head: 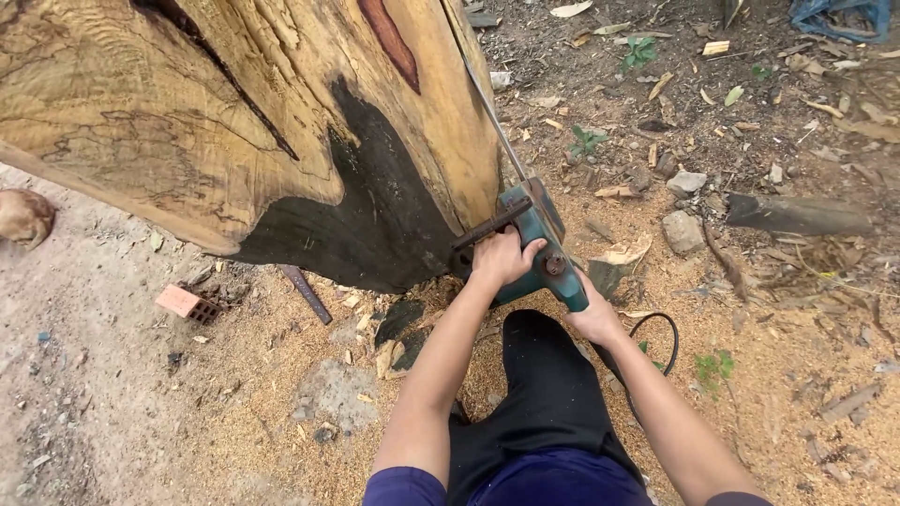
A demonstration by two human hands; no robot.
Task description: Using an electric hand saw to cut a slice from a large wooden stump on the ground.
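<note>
1. The left hand (502, 258) is clenched over the front grip of a teal electric chainsaw (536, 245), just under its dark cross handle. The right hand (593, 321) grasps the rear of the saw body, low and close to the person's black-trousered knee (544, 375).

2. The chainsaw sits pressed against the right edge of a big pale wood slab (234, 131). Its thin bar (492, 117) runs up and away along that edge, most of it hidden in the cut.

3. The likely trouble is the bar binding. If the slab leans or the cut closes, the saw could jam or jerk back toward the hands and knee, which are very near it.

4. A black cable (656, 333) loops just behind the right hand; it could snag a foot or wander toward the blade.

5. The ground under the person is loose sawdust (281, 375) with bark scraps, poor footing for bracing.

6. To the left lie a small red brick (178, 301) and a dark metal bar (306, 293) near the slab's foot, well apart from the saw.

7. Open room lies to the right and beyond, yet it is strewn with stones (682, 231), chips and a dark log piece (797, 214). The slab itself walls off the left.
</note>
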